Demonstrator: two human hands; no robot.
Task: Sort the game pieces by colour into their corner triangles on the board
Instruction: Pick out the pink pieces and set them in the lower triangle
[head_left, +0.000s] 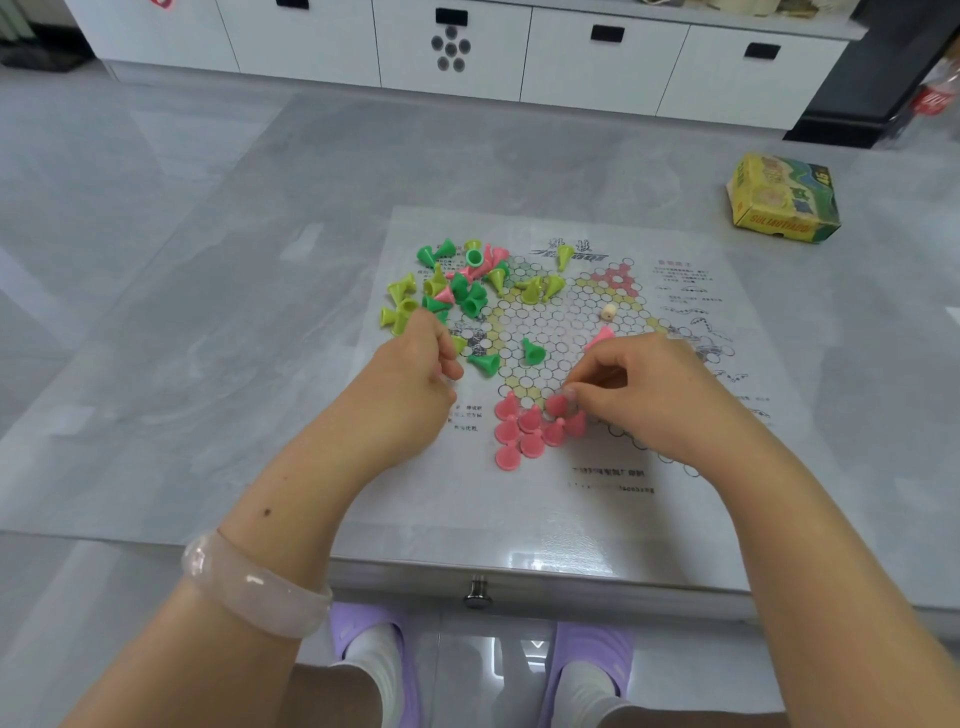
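Grey table (208, 312) before white cabinets (597, 62); right hand (649, 395) pinches pink piece (557, 404), left hand (415, 374) curled.

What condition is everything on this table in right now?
Pink cone pieces: upright, clustered in the near triangle.
Mixed green, yellow and pink pile: unsorted, mostly toppled.
Right hand: pinching a pink piece.
Left hand: curled by the pile.
Yellow cardboard box: closed.
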